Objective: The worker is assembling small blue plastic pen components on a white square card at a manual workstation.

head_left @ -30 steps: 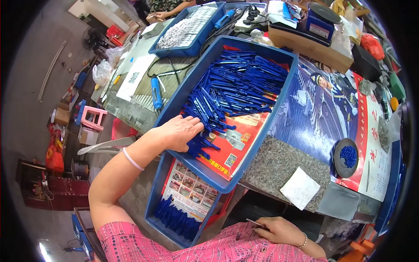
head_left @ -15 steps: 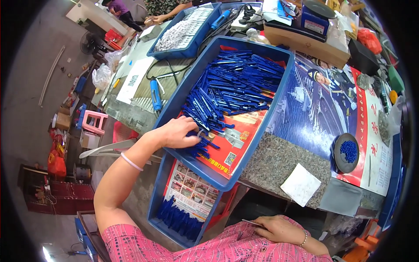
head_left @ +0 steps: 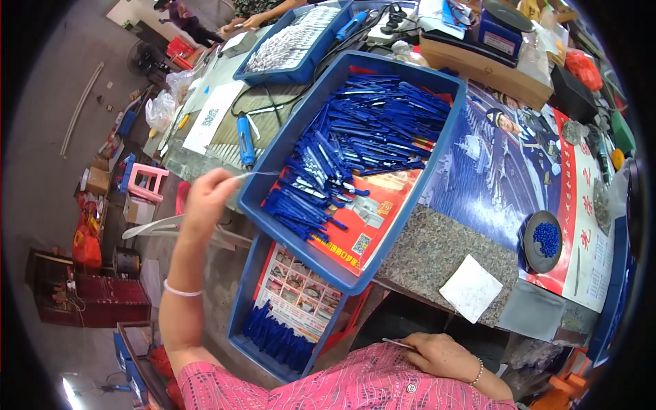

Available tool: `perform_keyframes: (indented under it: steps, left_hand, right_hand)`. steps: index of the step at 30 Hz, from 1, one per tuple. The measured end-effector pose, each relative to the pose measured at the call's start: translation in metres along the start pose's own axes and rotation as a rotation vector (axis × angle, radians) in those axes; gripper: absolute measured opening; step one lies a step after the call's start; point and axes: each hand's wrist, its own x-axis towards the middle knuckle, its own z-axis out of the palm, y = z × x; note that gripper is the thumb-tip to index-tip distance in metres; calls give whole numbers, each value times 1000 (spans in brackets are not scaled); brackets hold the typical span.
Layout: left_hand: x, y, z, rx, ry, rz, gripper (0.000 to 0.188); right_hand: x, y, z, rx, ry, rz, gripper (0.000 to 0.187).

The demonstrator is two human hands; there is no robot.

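A large blue tray [head_left: 321, 263] holds a heap of slim, dark blue pen-like sticks [head_left: 383, 123], with a second bunch spread toward its near left end. Just outside the tray's left rim, my left hand [head_left: 208, 195] is raised with thumb and fingers pinched on a thin whitish strand [head_left: 254, 174], whose tip reaches over the rim. My right hand [head_left: 441, 355] rests on my lap against the pink cloth. Its fingers are closed on a thin greyish stick-like tool [head_left: 398, 344], mostly hidden by the hand.
A lower blue tray [head_left: 239, 321] holds more blue sticks. Behind stands a tray [head_left: 256, 76] of white pieces. A blue-handled tool [head_left: 244, 140] lies left of the large tray. To the right are a white paper square [head_left: 471, 288] and a dark dish [head_left: 527, 256] of blue beads.
My left hand has lifted out of the large tray and moved left past its rim, drawing the whitish strand along. My right hand stays on my lap.
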Motion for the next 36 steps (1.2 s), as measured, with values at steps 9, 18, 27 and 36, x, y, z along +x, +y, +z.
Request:
perform_keyframes:
  steps: [9,18,27,36]
  left_hand:
    - [-91,-174,-180,1349,571,-565,43]
    - [-138,-154,-172,1601,699,-485,32]
    - [-19,2,30,416,-352,613,26]
    - [26,17,78,888,-744,648,48]
  right_hand:
    - [13,-7,4,-27,-83,-75,25]
    - [6,-2,5,-103,-42,24,26]
    - [13,-18,11,-130,-89,-22,27]
    - [-4,-9,14,-137,-31,15,23]
